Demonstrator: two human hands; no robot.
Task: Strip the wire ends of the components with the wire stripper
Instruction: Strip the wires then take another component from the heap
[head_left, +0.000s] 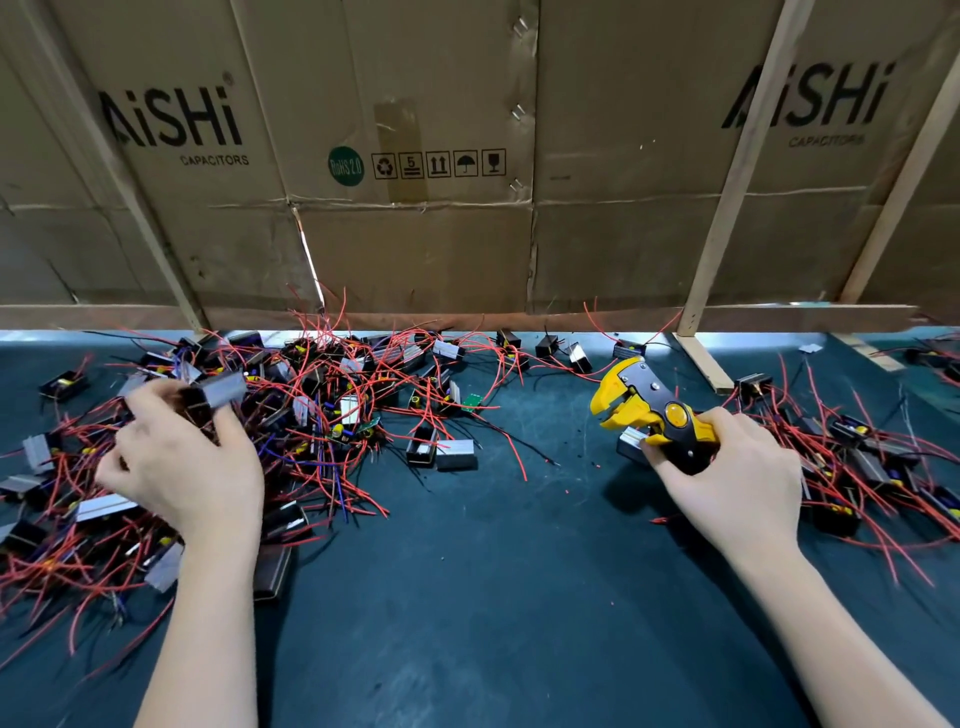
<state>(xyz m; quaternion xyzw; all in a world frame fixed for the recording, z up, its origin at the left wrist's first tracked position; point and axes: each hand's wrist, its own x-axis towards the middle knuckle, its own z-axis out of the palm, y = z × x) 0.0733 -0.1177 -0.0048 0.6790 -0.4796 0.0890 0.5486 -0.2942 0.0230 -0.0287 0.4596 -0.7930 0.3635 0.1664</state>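
My right hand (737, 478) grips the handles of a yellow and black wire stripper (641, 405), its jaws pointing up and left above the dark green mat (493, 571). A small black and silver component (631, 444) sits under the stripper, against my fingers. My left hand (187, 462) reaches into a big tangled pile of components with red wires (322, 395) and pinches one blurred black and silver component (215, 392) between thumb and fingers.
A second heap of components with red and black wires (857, 457) lies right of my right hand. Loose components (441, 452) sit mid-mat. A cardboard wall (415, 234) with wooden slats (727, 208) closes off the back edge.
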